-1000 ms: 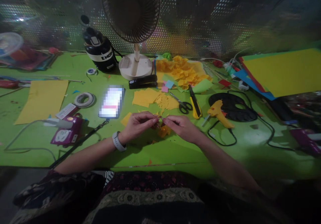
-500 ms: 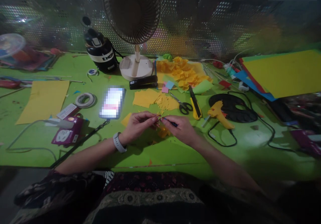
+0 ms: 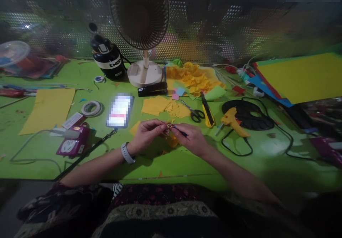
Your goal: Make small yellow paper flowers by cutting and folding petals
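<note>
My left hand (image 3: 148, 134) is closed in a pinch on a small yellow paper piece (image 3: 168, 126); its exact shape is too small to make out. My right hand (image 3: 195, 139) grips a thin dark blue, pen-like tool (image 3: 182, 132), its tip meeting the paper at my left fingertips. Just below the fingers, an orange-yellow paper piece (image 3: 173, 142) lies on the green table (image 3: 155, 168). Beyond my hands are yellow paper cut-outs (image 3: 156, 105), with black-handled scissors (image 3: 197, 115) and a yellow cutter knife (image 3: 207, 113) to their right.
A phone (image 3: 119, 110), tape roll (image 3: 91, 108) and purple socket box (image 3: 73, 142) lie left. A fan (image 3: 145, 72), bottle (image 3: 110, 63), stapler (image 3: 152, 89) and heaped orange paper petals (image 3: 192, 76) stand behind. At right are a glue gun (image 3: 232, 121) and coloured sheets (image 3: 301, 78).
Both hands stay together in nearly the same place, with the tool tip shifting slightly at the paper piece. The whole view has moved a little.
</note>
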`<state>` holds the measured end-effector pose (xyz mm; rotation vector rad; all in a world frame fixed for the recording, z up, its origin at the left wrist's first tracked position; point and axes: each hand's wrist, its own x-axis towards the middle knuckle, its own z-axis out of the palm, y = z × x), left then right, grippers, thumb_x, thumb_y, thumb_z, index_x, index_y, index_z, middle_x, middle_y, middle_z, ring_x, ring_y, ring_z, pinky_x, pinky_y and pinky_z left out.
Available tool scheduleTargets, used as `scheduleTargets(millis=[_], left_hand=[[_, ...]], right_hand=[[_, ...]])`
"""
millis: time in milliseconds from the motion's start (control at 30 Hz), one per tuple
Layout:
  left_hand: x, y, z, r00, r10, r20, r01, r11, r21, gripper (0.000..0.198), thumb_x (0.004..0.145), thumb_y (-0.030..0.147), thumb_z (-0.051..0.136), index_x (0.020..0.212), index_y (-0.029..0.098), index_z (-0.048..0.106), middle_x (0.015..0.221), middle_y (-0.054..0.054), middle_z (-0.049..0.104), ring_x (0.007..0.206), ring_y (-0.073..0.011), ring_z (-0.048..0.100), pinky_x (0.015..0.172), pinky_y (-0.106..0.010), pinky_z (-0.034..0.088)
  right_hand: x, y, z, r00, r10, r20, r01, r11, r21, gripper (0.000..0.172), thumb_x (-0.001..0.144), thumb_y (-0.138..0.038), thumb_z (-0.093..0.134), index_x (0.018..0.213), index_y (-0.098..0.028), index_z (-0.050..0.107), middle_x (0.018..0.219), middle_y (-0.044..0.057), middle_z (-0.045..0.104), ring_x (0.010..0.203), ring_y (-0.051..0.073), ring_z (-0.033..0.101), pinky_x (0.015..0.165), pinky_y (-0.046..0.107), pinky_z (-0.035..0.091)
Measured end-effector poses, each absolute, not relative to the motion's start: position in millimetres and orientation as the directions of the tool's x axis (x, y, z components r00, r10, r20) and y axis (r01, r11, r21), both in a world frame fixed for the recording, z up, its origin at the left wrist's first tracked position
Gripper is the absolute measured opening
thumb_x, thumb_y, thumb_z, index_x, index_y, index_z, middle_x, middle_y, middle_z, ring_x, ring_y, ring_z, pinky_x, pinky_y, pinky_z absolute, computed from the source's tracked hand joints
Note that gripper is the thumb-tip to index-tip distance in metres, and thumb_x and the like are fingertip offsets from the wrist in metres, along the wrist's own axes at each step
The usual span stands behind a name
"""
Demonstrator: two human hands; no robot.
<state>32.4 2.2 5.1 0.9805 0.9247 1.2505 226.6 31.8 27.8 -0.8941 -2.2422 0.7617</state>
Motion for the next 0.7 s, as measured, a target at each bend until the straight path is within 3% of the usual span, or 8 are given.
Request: scheduleTargets(millis=[267,533,700], left_hand=[[34.6,2.4,9.6,0.062,0.998,0.003,-0.304,0.016,0.953,0.02,0.075,0.034,0.08,0.082,0.016,0.076,0.069,-0.003,0.073,0.057,-0.0113,0.066,0.058,-0.024,0.058],[36.6,1.5,10.8,0.044,0.999,-0.003,-0.321,0.017,0.947,0.018,0.07,0.03,0.084,0.081,0.018,0.078,0.074,-0.003,0.075,0.058,-0.0108,0.067,0.057,-0.023,0.057],[37.3,2.1,12.3,0.047,0.999,0.005,-0.331,0.011,0.943,0.015,0.07,0.029,0.084,0.08,0.019,0.078,0.073,-0.002,0.075,0.058,-0.0093,0.066,0.055,-0.02,0.057]], right_hand=[[224.9,30.5,25.5,-0.597,0.733,0.326,0.365,0.61,-0.703,0.031,0.099,-0.034,0.048,0.086,-0.017,0.071,0.075,0.004,0.069,0.065,0.014,0.061,0.063,0.024,0.044],[225.3,29.9,33.4,-0.56,0.817,0.134,0.369,0.391,-0.843,0.04,0.098,-0.04,0.047,0.071,-0.016,0.063,0.058,-0.002,0.05,0.054,0.01,0.044,0.052,0.024,0.034],[225.8,31.0,33.6,-0.558,0.824,0.093,0.357,0.34,-0.87,0.032,0.096,-0.039,0.048,0.079,-0.016,0.063,0.062,-0.001,0.053,0.056,0.011,0.045,0.053,0.024,0.034]])
